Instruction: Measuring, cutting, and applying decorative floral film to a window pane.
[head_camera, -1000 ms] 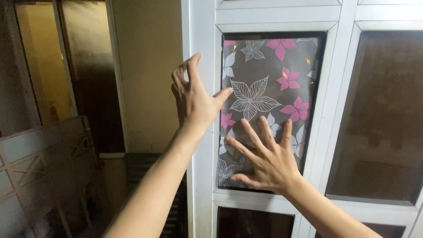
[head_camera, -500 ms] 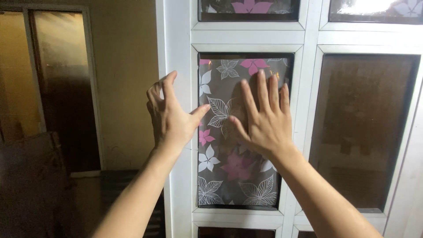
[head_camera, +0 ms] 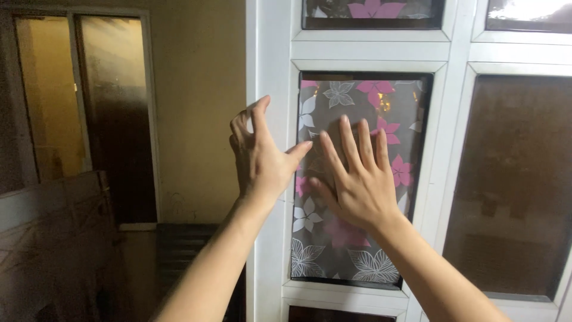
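Observation:
A grey film with pink and white flowers (head_camera: pixel 351 250) covers one glass pane of a white-framed window (head_camera: pixel 274 71). My right hand (head_camera: pixel 357 179) lies flat on the film, fingers spread and pointing up, near the pane's middle. My left hand (head_camera: pixel 259 155) is raised beside the pane's left edge, over the white frame, fingers apart and slightly curled, thumb reaching toward the film. Neither hand holds anything.
To the right is a bare dark pane (head_camera: pixel 512 185). Above, another pane carries the same flowered film (head_camera: pixel 369 11). A beige wall (head_camera: pixel 196 119) and a dark doorway with frosted panels (head_camera: pixel 113 119) stand at the left, with a low dark structure (head_camera: pixel 59 238) below.
My right hand slid up the film from the pane's lower part to its middle. My left hand stayed by the left frame. The view shifted, so the window now sits further right.

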